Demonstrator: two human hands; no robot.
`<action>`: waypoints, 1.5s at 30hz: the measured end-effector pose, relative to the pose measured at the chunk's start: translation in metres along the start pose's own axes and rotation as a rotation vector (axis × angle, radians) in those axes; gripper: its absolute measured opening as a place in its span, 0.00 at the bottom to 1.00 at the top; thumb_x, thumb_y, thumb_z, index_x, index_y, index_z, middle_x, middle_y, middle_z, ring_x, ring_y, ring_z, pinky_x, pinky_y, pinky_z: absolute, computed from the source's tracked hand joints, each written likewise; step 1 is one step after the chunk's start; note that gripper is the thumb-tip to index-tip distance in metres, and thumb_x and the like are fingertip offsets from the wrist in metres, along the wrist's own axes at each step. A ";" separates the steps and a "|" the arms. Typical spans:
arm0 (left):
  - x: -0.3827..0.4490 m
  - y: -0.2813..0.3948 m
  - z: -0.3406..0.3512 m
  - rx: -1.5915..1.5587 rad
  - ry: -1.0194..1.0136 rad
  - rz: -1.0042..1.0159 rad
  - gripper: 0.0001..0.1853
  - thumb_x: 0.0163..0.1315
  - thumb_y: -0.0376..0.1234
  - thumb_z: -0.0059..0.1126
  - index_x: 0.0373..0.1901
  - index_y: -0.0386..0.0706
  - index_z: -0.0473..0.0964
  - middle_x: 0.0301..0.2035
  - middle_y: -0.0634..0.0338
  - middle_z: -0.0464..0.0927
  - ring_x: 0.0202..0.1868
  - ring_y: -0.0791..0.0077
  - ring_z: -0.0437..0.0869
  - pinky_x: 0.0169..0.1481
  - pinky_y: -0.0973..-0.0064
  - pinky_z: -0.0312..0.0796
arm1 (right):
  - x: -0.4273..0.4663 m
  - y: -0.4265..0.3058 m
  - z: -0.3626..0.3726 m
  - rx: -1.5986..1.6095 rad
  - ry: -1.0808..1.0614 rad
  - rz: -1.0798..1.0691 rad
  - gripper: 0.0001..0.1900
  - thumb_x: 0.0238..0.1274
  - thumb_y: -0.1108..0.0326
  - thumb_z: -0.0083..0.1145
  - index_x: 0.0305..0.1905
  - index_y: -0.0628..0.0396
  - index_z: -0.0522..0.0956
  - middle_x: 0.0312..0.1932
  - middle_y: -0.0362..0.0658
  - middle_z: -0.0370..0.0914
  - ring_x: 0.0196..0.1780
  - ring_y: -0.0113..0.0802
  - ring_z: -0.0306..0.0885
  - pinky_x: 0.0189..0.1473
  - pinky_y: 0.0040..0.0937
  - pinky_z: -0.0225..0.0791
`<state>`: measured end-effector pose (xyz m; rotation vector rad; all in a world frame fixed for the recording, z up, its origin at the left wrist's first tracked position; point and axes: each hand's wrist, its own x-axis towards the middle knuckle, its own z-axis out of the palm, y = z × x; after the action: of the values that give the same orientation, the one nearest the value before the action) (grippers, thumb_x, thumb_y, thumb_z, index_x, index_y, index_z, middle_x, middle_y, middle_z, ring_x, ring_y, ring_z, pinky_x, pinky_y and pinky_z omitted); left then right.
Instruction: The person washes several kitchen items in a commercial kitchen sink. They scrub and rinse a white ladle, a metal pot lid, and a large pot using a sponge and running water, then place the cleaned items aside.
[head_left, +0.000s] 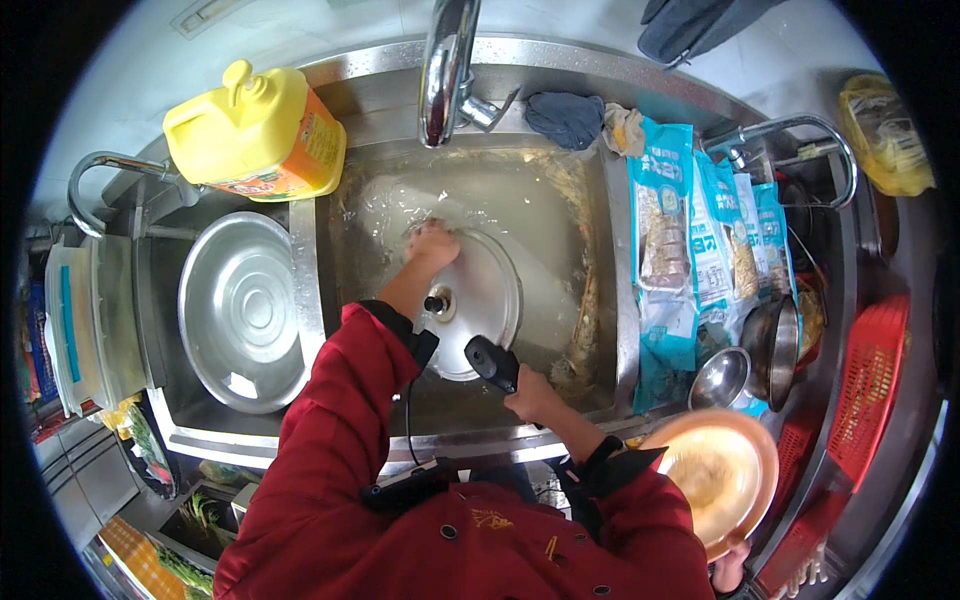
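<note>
A round metal lid (491, 300) with a small black knob lies in the cloudy water of the middle steel sink (626, 330). My left hand (433, 244) is at the lid's upper left rim, its fingers blurred and partly under water, so its grip cannot be told. My right hand (534, 394) is closed around the lower end of a black handle (491, 362), which reaches over the lid's lower right edge. Whether this handle is joined to anything below cannot be told. Food scraps lie along the sink's right side. The chrome faucet (446, 82) rises at the back.
A large metal basin (247, 315) sits in the left sink, below a yellow jug (255, 139). Blue-and-clear food packets (664, 217), a steel bowl (720, 379) and a red basket (870, 390) are at right. Another person's hand (731, 566) holds an orange-brown bowl (761, 480) close by.
</note>
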<state>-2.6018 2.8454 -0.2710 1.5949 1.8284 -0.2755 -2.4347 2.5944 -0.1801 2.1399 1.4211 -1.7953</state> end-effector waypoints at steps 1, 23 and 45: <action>-0.010 0.010 -0.003 0.061 -0.022 0.044 0.22 0.61 0.40 0.41 0.56 0.46 0.71 0.62 0.55 0.63 0.64 0.49 0.61 0.62 0.48 0.57 | 0.000 -0.004 -0.002 0.002 -0.013 0.011 0.17 0.46 0.72 0.56 0.39 0.65 0.63 0.17 0.51 0.72 0.15 0.38 0.74 0.15 0.37 0.66; -0.185 -0.072 0.013 -0.329 0.391 0.355 0.09 0.58 0.28 0.48 0.39 0.33 0.71 0.42 0.41 0.72 0.45 0.43 0.73 0.50 0.56 0.68 | 0.003 -0.090 0.028 0.119 -0.022 -0.043 0.10 0.49 0.71 0.56 0.28 0.71 0.75 0.15 0.49 0.75 0.15 0.36 0.76 0.17 0.34 0.70; -0.195 -0.135 0.030 -0.693 0.266 -0.113 0.15 0.59 0.37 0.48 0.36 0.31 0.73 0.31 0.40 0.79 0.38 0.47 0.82 0.43 0.60 0.70 | 0.048 -0.079 0.028 -0.101 0.090 -0.106 0.15 0.44 0.55 0.63 0.29 0.57 0.81 0.19 0.46 0.79 0.23 0.38 0.80 0.29 0.34 0.71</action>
<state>-2.7153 2.6440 -0.2102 1.0728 1.9185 0.4989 -2.5093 2.6554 -0.1867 2.1592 1.6379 -1.6378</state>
